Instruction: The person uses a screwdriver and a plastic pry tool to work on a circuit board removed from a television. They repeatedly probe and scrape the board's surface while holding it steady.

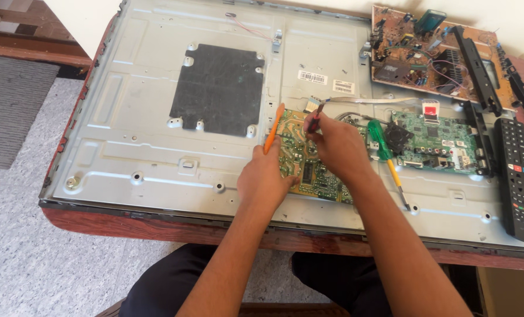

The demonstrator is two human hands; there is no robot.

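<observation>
On the yellow-green circuit board (309, 170) lying mid-panel, your left hand (265, 179) is closed around an orange probe (273, 128) and your right hand (338, 147) pinches a dark red-tipped tool (312, 122). Should either tip skid, it may bridge neighbouring solder points; the green-handled screwdriver (385, 152) beside your wrist could get knocked off the metal back panel (132, 129).

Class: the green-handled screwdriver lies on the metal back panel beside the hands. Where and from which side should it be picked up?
Grip the green-handled screwdriver by its thick translucent green handle, coming from above. It lies flat, the handle upper-left beside the right hand, while the thin yellow shaft offers less to hold.
</observation>
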